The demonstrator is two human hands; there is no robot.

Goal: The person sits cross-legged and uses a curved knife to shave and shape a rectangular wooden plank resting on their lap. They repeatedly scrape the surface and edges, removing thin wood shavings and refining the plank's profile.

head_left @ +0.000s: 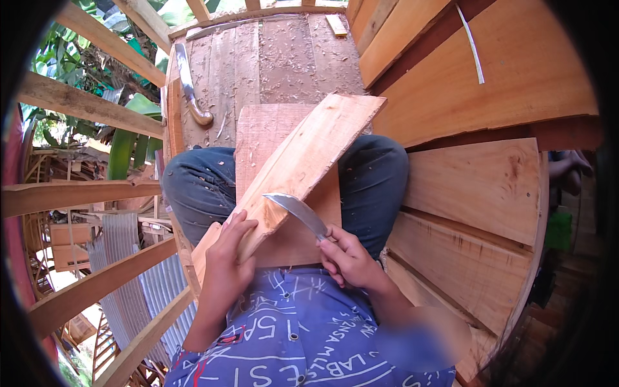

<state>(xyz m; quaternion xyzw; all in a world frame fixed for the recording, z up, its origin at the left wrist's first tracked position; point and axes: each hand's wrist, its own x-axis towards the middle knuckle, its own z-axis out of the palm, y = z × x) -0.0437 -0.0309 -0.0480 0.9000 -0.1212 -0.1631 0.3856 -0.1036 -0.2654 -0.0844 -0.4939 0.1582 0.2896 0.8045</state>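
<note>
Head view: a person sits with knees apart on a plank floor [287, 68], which is littered with shavings. The plank [306, 155] under work lies at a slant above the lap, its far end up and to the right, over a wider, flat board [261, 126] between the knees. Left hand [232, 253]: closed on the near end of the plank, fingers over its edge. Right hand [348, 258]: wrapped firmly around the handle of a curved knife [300, 211]. The blade points leftward over a pale, cut patch close to the left hand; contact with the wood cannot be confirmed from where I stand. A longer knife [185, 71] lies on the floor, ahead of the left knee. A small wood offcut [335, 25] sits near the far edge. Board walling [477, 187] stands on the right.
</note>
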